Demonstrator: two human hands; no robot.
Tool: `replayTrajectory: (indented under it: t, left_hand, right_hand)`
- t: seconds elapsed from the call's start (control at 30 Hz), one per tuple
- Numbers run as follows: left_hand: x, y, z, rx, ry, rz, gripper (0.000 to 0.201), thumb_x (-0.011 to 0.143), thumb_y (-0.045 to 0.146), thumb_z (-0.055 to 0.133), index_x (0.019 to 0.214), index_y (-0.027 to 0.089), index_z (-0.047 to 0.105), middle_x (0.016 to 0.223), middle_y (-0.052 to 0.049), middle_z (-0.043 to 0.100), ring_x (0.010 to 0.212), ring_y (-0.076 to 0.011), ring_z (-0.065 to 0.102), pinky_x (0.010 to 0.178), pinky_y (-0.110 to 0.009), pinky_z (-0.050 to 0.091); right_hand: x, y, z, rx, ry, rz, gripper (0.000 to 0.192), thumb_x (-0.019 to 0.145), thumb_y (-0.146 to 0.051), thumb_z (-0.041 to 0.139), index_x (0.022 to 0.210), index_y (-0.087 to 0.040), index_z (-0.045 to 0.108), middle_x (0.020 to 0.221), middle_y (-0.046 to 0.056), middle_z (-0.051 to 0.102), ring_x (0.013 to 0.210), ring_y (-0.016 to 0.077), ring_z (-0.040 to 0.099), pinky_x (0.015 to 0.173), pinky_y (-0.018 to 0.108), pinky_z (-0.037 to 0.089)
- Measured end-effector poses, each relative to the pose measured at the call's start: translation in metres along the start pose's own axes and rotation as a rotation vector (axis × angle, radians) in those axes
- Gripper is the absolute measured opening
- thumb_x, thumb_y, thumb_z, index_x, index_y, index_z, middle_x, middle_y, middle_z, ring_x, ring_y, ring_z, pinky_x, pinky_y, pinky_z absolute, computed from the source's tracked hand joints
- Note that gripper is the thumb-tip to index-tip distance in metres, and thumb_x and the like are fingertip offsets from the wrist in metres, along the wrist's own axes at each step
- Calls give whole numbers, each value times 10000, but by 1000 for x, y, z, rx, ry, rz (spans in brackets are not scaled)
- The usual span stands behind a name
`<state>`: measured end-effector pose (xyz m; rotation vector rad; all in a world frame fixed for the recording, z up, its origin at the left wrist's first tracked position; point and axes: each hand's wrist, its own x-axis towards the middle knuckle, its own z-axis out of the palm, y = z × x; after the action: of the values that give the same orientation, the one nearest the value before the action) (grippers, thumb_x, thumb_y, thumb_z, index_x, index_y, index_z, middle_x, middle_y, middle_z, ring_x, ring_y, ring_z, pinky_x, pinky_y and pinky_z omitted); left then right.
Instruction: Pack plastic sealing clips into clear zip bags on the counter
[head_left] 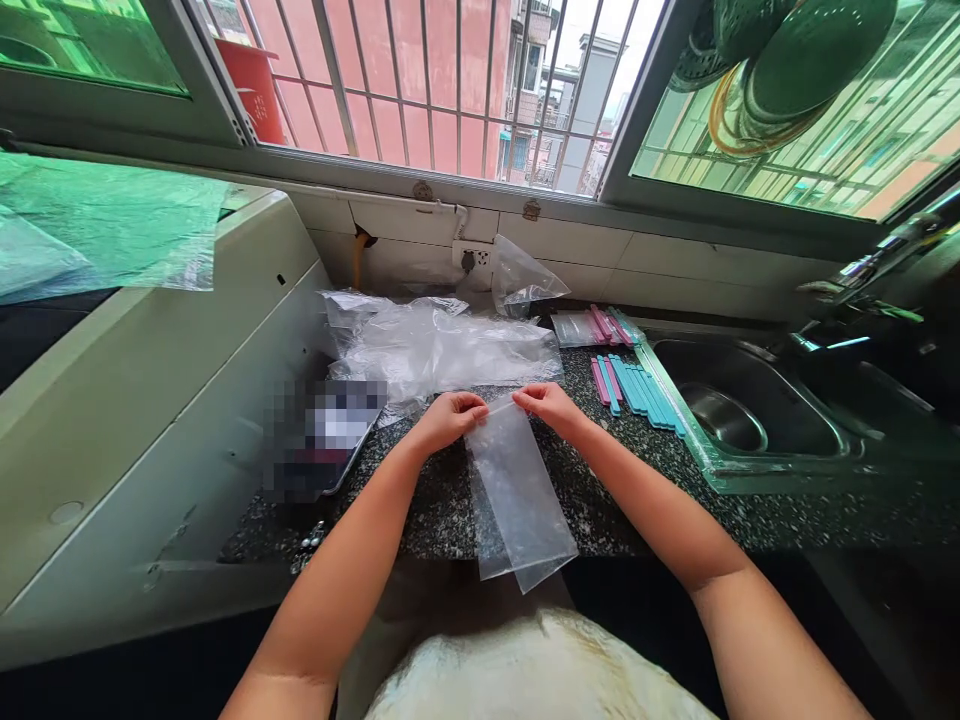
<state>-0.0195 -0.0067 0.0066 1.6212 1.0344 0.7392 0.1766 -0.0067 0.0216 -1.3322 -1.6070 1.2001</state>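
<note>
Against the counter's left edge: a white appliance [150,400], green plastic sheet [112,235] draped over its top. Beside it on the dark speckled counter [600,500], a blurred flat object [322,435]; no writing readable anywhere. Behind, toward the back edge, a heap of clear bags [442,345]. At the front edge, left hand [450,418] and right hand [551,405] both pinched shut on the top corners of a small clear bag [517,490], its lower end hanging past the counter's front edge. Right of the hands, bare counter, then pink and blue strips [637,390] in a row beside the sink [750,410] at the right edge. Open window bars behind.
</note>
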Motion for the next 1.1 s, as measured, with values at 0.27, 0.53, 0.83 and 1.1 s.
replayTrajectory:
  t: [0.27, 0.53, 0.83, 1.1]
  left_hand:
    - [2, -1, 0, 45, 14, 1, 308, 699, 402, 525, 746, 120, 641, 645, -16, 616, 585, -113, 492, 568, -225, 363]
    - [3, -2, 1, 14, 19, -14, 335, 668, 438, 543, 738, 122, 629, 622, -12, 586, 585, -120, 486, 557, -228, 353]
    - [1, 4, -1, 34, 43, -40, 311, 620, 434, 594, 661, 125, 602, 587, 8, 536, 568, -109, 451, 545, -225, 327]
    - [0, 6, -1, -32, 66, -57, 296, 610, 418, 597, 624, 124, 572, 556, 22, 504, 549, -98, 436, 545, -222, 315]
  right_hand:
    - [-1, 7, 3, 78, 59, 12, 363, 567, -491, 644, 568, -134, 578, 520, -46, 471, 524, 68, 368, 520, 219, 279]
    - [1, 14, 5, 72, 110, -3, 341, 572, -464, 645, 540, -139, 550, 497, -55, 445, 500, 60, 341, 499, 216, 263]
    - [1, 18, 4, 91, 180, -14, 379, 561, -511, 644, 566, -140, 563, 516, -43, 468, 500, 67, 351, 483, 216, 268]
    - [-1, 14, 4, 67, 193, -66, 373, 593, -508, 628, 567, -145, 543, 515, -41, 435, 497, 69, 334, 484, 222, 261]
